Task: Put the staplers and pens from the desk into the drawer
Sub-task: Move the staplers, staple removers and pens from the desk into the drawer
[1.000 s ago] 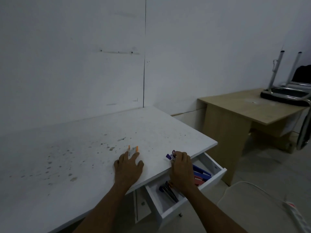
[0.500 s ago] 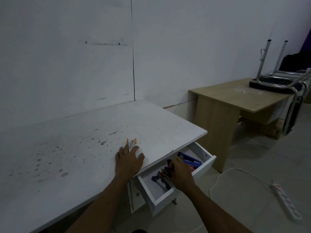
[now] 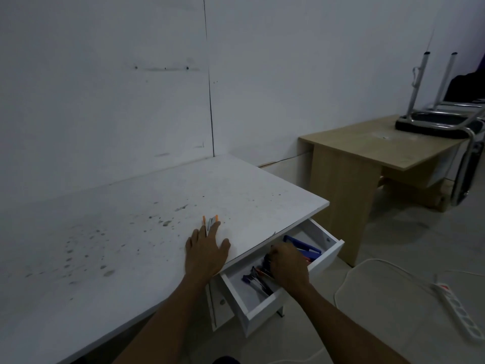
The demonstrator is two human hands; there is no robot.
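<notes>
My left hand [image 3: 206, 252] lies flat on the white desk [image 3: 131, 232], fingers spread over orange-capped pens [image 3: 210, 222] whose tips stick out beyond the fingertips. My right hand [image 3: 287, 264] is down inside the open white drawer [image 3: 328, 256] under the desk's right edge, fingers curled around dark pens there. In the drawer lie a blue stapler [image 3: 301, 245] at the far end and a blue-and-grey stapler [image 3: 256, 282] at the near end, with orange items partly hidden by my hand.
The desk stands against a white wall and carries dark stains on its left half. A wooden table [image 3: 380, 148] with an upturned chair [image 3: 441, 122] stands to the right. A white cable and power strip [image 3: 459, 306] lie on the floor.
My right hand left the desk edge with the purple-capped pens and went down into the drawer. My left hand stayed flat on the orange pens. The view shifted slightly.
</notes>
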